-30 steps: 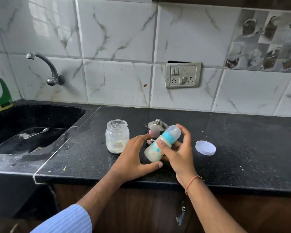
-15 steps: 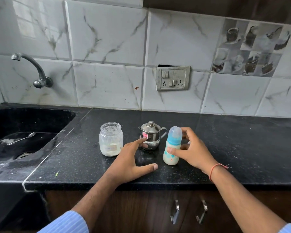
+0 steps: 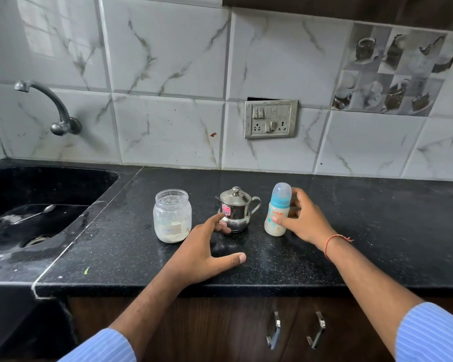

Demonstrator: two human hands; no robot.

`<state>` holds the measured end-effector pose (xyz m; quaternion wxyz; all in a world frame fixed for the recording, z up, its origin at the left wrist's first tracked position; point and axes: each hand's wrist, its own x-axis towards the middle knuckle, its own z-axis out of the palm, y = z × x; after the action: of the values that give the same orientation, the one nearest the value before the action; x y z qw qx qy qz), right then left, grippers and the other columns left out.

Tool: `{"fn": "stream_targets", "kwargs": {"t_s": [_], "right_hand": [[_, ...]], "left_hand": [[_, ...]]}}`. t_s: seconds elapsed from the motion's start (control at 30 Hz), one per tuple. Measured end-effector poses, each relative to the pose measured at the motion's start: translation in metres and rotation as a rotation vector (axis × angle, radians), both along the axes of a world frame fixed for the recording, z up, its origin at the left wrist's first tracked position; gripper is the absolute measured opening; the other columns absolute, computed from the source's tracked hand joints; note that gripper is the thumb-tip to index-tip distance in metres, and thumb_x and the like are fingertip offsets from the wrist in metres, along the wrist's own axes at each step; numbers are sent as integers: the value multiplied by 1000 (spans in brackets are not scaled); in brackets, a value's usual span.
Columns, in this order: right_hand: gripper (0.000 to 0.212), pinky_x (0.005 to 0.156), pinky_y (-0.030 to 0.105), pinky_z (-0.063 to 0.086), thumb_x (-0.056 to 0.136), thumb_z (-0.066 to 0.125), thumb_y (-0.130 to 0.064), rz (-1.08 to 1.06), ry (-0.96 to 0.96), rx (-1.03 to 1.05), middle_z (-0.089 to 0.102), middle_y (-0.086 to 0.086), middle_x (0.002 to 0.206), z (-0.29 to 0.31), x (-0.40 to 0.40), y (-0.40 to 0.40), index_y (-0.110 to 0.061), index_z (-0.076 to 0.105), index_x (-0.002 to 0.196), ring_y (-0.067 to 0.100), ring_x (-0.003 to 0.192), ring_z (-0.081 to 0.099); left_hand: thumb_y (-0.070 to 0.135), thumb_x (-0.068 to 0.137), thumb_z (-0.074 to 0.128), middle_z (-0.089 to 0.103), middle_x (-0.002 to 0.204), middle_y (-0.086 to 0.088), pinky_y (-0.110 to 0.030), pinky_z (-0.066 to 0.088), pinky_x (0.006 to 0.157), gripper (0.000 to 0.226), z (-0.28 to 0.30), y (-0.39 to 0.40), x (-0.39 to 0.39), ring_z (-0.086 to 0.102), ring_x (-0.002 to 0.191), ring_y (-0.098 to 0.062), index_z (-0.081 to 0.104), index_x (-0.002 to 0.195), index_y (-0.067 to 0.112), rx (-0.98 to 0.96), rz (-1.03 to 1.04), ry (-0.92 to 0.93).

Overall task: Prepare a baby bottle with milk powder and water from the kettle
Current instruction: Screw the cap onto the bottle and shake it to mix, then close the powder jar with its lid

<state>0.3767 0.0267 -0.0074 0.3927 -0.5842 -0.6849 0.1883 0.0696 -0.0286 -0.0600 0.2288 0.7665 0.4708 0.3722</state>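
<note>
The baby bottle (image 3: 277,212), with a blue collar, clear cap and milky liquid in its base, stands upright on the black counter (image 3: 377,231). My right hand (image 3: 302,222) holds it, thumb on its lower front and fingers curled behind it. A small steel kettle (image 3: 236,209) with its lid on stands just left of the bottle. Further left is an open glass jar (image 3: 172,216) with white milk powder at the bottom. My left hand (image 3: 203,253) rests flat on the counter with fingers spread, the index fingertip at the kettle's base.
A black sink (image 3: 50,184) with a spoon (image 3: 34,214) in it lies to the left, under a wall tap (image 3: 51,105). A switch and socket plate (image 3: 271,118) sits on the tiled wall. Cabinet handles (image 3: 275,330) show below the counter edge.
The bottle was tilted between both hands a second ago. It now stands upright beside the kettle, with only my right hand on it; my left hand lies on the counter.
</note>
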Motion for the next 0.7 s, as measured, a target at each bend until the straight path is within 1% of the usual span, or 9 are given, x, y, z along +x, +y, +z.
{"fn": "stream_targets", "kwargs": {"t_s": [0.17, 0.33, 0.4, 0.47, 0.53, 0.57, 0.63, 0.67, 0.7], "right_hand": [[73, 103, 46, 58, 78, 93, -22, -25, 31, 11, 70, -12, 125, -7, -6, 9, -38, 49, 133, 10, 110, 71], [78, 107, 43, 55, 80, 92, -24, -24, -12, -36, 66, -6, 136, -2, -9, 9, -29, 46, 143, 13, 118, 67], [86, 109, 41, 51, 80, 92, -30, -31, -61, -62, 61, -7, 142, 1, -9, 5, -28, 40, 148, 15, 126, 61], [99, 114, 44, 46, 76, 92, -40, -56, -100, -29, 57, -10, 142, 0, -6, -2, -28, 34, 155, 17, 134, 53], [110, 115, 50, 43, 73, 88, -57, -151, -207, 44, 51, -8, 147, -4, 0, -14, -26, 30, 160, 19, 142, 40], [113, 114, 53, 44, 72, 83, -68, -229, -295, 69, 46, -6, 152, -7, 4, -22, -28, 28, 161, 21, 145, 35], [117, 108, 54, 45, 69, 72, -85, -379, -425, 42, 37, -4, 161, -17, 15, -35, -30, 26, 162, 25, 147, 31], [120, 107, 53, 44, 68, 68, -90, -419, -451, 2, 35, -2, 162, -23, 21, -39, -30, 24, 162, 26, 147, 30], [122, 106, 53, 42, 68, 65, -92, -441, -460, -46, 35, -1, 163, -28, 26, -41, -29, 23, 163, 27, 148, 30]], "left_hand": [[87, 69, 76, 63, 132, 31, -22, 41, 112, 121, 2, 0, 1, 52, 132, 4, 31, 167, 31, -9, -7, 9], [82, 72, 78, 65, 128, 30, -15, 40, 107, 116, 5, -6, 1, 55, 128, 5, 33, 166, 31, 5, 5, 5], [73, 78, 81, 67, 125, 30, -22, 46, 104, 103, 7, -11, 1, 60, 120, 6, 39, 163, 32, 50, 16, 5], [60, 86, 83, 70, 119, 26, -29, 51, 95, 82, 8, -18, 1, 64, 107, 5, 49, 155, 34, 152, 36, -8], [50, 90, 82, 67, 115, 23, -36, 53, 98, 67, 8, -28, 0, 63, 111, -1, 55, 148, 30, 346, 94, -43], [45, 90, 81, 63, 120, 24, -41, 51, 102, 68, 6, -33, -1, 60, 117, -2, 53, 148, 26, 449, 150, -75], [37, 86, 86, 50, 142, 15, -55, 40, 116, 87, 0, -40, -7, 48, 132, -6, 40, 157, 20, 570, 333, -165], [33, 84, 90, 40, 155, 10, -65, 30, 122, 101, -2, -41, -12, 39, 142, -11, 29, 162, 19, 541, 438, -229], [31, 81, 94, 29, 165, 5, -70, 19, 127, 115, -2, -41, -17, 28, 151, -15, 17, 166, 22, 449, 525, -293]]}}
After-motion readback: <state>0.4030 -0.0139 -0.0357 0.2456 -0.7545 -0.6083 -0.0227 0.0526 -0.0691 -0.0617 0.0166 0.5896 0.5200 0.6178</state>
